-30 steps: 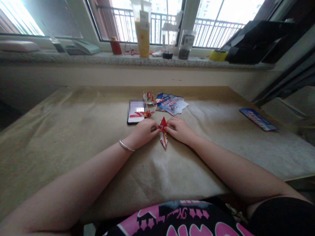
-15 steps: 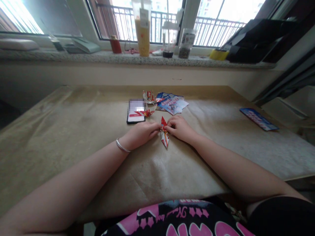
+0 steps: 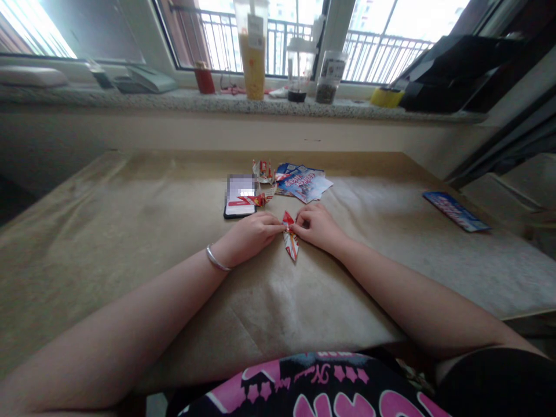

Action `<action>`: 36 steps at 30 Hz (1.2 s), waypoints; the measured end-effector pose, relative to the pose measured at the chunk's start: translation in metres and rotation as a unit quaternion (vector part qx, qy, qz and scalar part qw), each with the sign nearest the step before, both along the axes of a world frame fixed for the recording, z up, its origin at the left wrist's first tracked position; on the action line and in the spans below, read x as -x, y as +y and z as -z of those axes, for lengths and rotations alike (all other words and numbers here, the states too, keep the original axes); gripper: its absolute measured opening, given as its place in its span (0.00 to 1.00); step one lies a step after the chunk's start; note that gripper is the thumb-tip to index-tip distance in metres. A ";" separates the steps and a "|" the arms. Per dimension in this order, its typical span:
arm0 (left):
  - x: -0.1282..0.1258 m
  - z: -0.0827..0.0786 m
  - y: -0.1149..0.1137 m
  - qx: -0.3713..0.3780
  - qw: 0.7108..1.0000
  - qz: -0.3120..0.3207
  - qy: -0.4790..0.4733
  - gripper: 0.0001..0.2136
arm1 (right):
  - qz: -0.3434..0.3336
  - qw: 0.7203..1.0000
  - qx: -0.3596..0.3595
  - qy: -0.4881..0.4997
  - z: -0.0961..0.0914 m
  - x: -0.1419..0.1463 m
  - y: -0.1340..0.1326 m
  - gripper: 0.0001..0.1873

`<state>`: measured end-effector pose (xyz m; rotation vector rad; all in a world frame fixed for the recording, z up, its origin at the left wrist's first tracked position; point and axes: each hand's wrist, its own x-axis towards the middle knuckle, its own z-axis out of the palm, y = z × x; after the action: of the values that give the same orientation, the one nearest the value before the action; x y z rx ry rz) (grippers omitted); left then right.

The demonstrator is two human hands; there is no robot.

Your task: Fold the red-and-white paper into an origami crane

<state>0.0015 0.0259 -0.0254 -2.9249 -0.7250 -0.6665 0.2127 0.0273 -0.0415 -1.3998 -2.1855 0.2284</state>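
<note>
Folded paper: A small red and white folded paper [image 3: 291, 248] lies near the middle of the tabletop [image 3: 143, 243], between the two hands. One pointy end aims at the near edge and the other aims at the far edge.
Left hand: The left hand [image 3: 254, 236] is flat-ish, with its fingers close together. Its fingertips touch the left side of the folded paper. I cannot tell if it pinches the paper or just presses on it.
Right hand: The right hand [image 3: 320, 229] pinches the right side of the folded paper with thumb and pointer finger. The other fingers are curled in.
Bracelet: A shiny silver bracelet [image 3: 217, 259] goes around the left wrist.
Phone: A phone [image 3: 233, 211] lies just past the left hand, toward the far edge. Part of its screen is blurry squares.
Paper birds: One red folded paper bird [image 3: 259, 200] overlaps the right side of the phone. Another folded paper bird [image 3: 263, 170] is behind it, closer to the far edge.
Blue cards: Some blue picture cards [image 3: 306, 184] are spread in a messy pile near the far edge, right beside the birds.
Blue strip: A long blue strip [image 3: 457, 212] lies slanted near the right edge.
</note>
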 end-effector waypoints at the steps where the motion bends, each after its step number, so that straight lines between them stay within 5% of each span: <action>1: 0.000 0.000 0.000 0.003 1.000 -0.001 0.000 0.13 | 0.004 1.000 0.000 -0.003 0.000 0.000 0.000 0.12; 24: 0.000 0.001 -0.002 0.007 1.000 0.016 -0.001 0.15 | 0.001 0.997 0.036 0.071 -0.007 0.000 -0.009 0.07; 28: 0.000 -0.001 -0.002 0.031 0.999 0.018 0.003 0.15 | 0.016 0.996 0.038 0.081 -0.007 -0.001 -0.009 0.13; 36: 0.002 -0.001 -0.001 0.080 0.997 0.007 0.001 0.16 | -0.013 0.999 0.036 0.031 -0.008 -0.007 -0.005 0.08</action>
<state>-0.0005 0.0246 -0.0241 -3.0778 -0.7932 -0.6340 0.2196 0.0227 -0.0336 -1.3859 -2.1655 0.3588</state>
